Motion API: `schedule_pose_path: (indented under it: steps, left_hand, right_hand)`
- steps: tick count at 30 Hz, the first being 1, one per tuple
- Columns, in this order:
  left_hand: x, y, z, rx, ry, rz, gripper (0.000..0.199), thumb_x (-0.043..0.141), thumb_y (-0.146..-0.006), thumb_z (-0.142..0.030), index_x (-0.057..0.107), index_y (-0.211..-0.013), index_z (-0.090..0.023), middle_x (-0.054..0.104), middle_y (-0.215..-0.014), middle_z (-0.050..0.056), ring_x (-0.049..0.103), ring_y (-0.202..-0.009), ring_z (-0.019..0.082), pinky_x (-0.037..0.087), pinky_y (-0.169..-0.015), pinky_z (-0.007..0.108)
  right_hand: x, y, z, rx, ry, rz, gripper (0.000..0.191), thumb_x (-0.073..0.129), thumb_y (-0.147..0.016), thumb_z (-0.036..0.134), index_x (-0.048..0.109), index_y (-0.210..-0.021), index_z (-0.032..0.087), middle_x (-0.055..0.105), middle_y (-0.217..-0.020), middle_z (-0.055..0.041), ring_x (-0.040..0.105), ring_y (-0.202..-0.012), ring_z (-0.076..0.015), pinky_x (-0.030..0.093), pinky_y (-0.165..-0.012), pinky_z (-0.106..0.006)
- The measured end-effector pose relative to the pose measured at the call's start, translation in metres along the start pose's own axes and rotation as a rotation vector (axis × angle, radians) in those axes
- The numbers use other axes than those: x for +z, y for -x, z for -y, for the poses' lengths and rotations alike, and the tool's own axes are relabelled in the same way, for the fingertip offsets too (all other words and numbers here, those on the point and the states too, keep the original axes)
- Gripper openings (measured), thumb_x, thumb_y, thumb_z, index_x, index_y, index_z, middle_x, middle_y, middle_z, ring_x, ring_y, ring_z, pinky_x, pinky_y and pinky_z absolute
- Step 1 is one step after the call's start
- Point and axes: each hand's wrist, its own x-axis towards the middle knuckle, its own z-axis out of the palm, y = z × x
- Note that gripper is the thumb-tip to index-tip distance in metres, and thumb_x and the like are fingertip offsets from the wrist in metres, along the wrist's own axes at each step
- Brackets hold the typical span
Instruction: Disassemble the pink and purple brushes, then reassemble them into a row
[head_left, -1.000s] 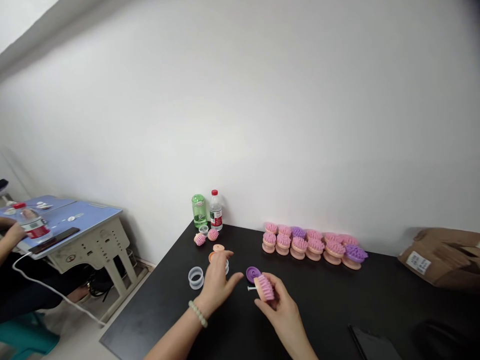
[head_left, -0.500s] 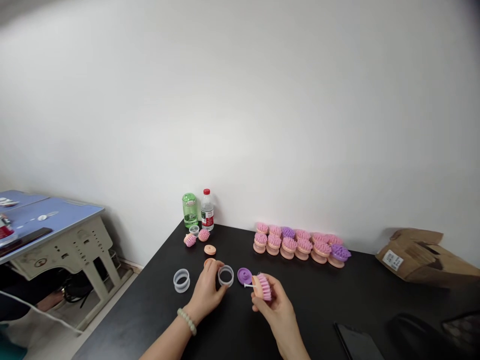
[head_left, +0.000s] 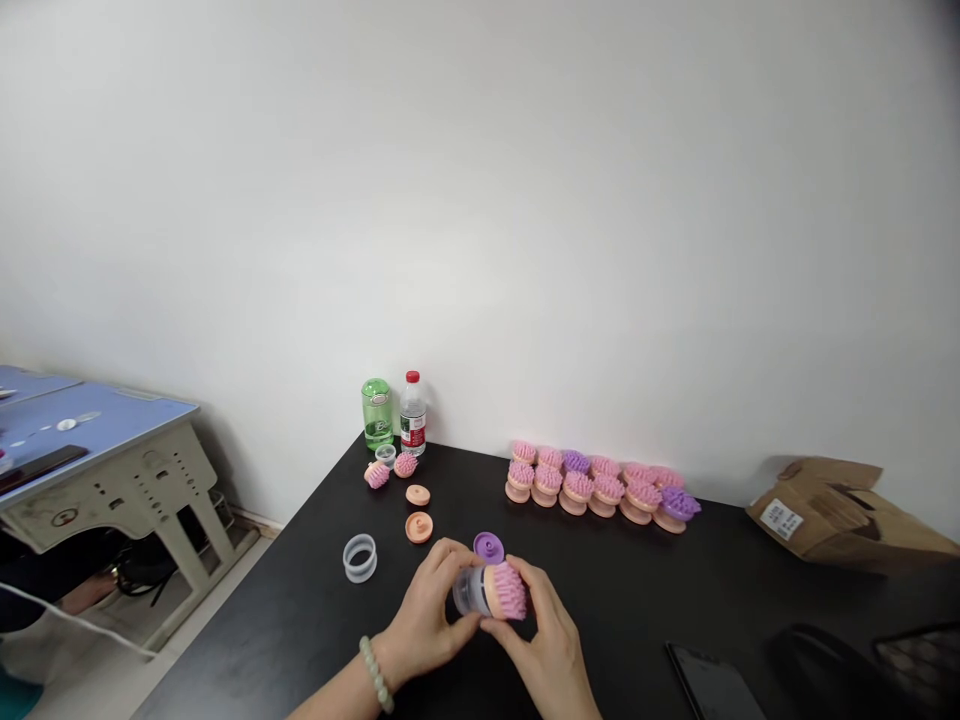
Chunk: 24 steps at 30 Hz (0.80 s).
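My left hand point(head_left: 431, 612), with a beaded bracelet on its wrist, grips a clear plastic ring point(head_left: 469, 592). Fingers of my right hand point(head_left: 544, 635) are closed round a pink bristle brush head point(head_left: 510, 590) with a peach base. Ring and brush head meet end to end, and the white stem seen before is hidden. Just behind them lies a purple disc point(head_left: 489, 547). A peach disc point(head_left: 418, 527) and a smaller peach piece point(head_left: 418, 495) rest beyond my left hand. Another clear ring point(head_left: 360, 558) stands to the left.
Two rows of assembled brushes point(head_left: 577, 490) stand by the wall. A green bottle point(head_left: 377, 415), a water bottle point(head_left: 413, 415) and loose brush heads point(head_left: 406, 465) occupy the back left corner. On the right are a cardboard box point(head_left: 847, 515) and a phone point(head_left: 712, 680).
Both hands have come together, joining the clear ring against the brush head's base. The brush head moved left. A peach disc now shows where my left hand was.
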Motion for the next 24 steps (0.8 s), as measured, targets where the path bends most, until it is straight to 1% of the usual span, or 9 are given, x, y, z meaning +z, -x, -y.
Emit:
schedule_pose_path:
  steps: [2,5,9,12,14,18,24]
  left_hand:
    - [-0.001,0.001,-0.001,0.015,-0.008,0.005,0.044,0.069,-0.078,-0.013,0.055,-0.119,-0.023,0.057,-0.111,0.008,0.055,-0.103,0.024,0.047,-0.09,0.037]
    - [-0.002,0.001,-0.001,0.018,-0.032,0.012,0.045,0.071,-0.079,-0.016,0.056,-0.121,-0.023,0.057,-0.111,0.009,0.055,-0.103,0.024,0.048,-0.089,0.038]
    - [-0.004,0.001,0.001,0.041,-0.028,0.003,0.042,0.072,-0.081,-0.021,0.056,-0.12,-0.023,0.06,-0.11,0.009,0.056,-0.101,0.024,0.047,-0.089,0.038]
    - [-0.004,0.002,0.001,0.054,-0.011,0.002,0.043,0.074,-0.082,-0.029,0.056,-0.12,-0.023,0.062,-0.108,0.008,0.056,-0.098,0.024,0.046,-0.087,0.038]
    - [-0.005,0.002,0.001,0.038,-0.01,0.001,0.042,0.075,-0.081,-0.03,0.057,-0.118,-0.022,0.063,-0.106,0.007,0.056,-0.095,0.024,0.046,-0.085,0.037]
    - [-0.007,0.001,0.0,-0.015,0.004,0.017,0.036,0.076,-0.078,-0.028,0.06,-0.11,-0.02,0.063,-0.102,0.007,0.056,-0.093,0.023,0.046,-0.082,0.035]
    - [-0.012,-0.001,-0.002,-0.095,0.041,0.038,0.036,0.08,-0.074,-0.03,0.063,-0.104,-0.02,0.062,-0.099,0.006,0.057,-0.09,0.022,0.046,-0.08,0.032]
  right_hand:
    - [0.0,-0.001,0.0,-0.007,0.005,0.009,0.059,0.077,-0.075,0.021,0.051,-0.127,0.03,0.067,-0.114,-0.0039,0.069,-0.103,-0.0253,0.06,-0.087,-0.034]
    - [-0.002,-0.002,0.002,-0.013,-0.018,0.01,0.057,0.078,-0.076,0.027,0.052,-0.127,0.03,0.068,-0.115,-0.0044,0.07,-0.102,-0.0251,0.06,-0.086,-0.033]
    - [-0.003,-0.002,0.007,-0.029,-0.063,0.009,0.05,0.071,-0.084,0.034,0.053,-0.13,0.028,0.068,-0.117,-0.007,0.07,-0.103,-0.0251,0.061,-0.084,-0.032]
    - [-0.002,0.0,0.007,-0.02,-0.065,0.01,0.044,0.063,-0.089,0.031,0.053,-0.132,0.027,0.068,-0.119,-0.0068,0.07,-0.104,-0.0236,0.061,-0.085,-0.031]
    - [-0.001,0.001,0.004,-0.001,-0.063,0.013,0.044,0.062,-0.09,0.03,0.052,-0.132,0.027,0.068,-0.121,-0.0064,0.07,-0.105,-0.0232,0.061,-0.085,-0.031]
    - [-0.001,0.002,0.003,0.036,-0.093,0.03,0.047,0.065,-0.086,0.028,0.053,-0.132,0.026,0.069,-0.121,-0.0068,0.071,-0.105,-0.024,0.062,-0.085,-0.032]
    - [-0.005,-0.003,0.011,0.123,-0.203,0.079,0.046,0.068,-0.08,0.025,0.058,-0.125,0.023,0.072,-0.114,-0.0073,0.072,-0.1,-0.0246,0.061,-0.086,-0.033]
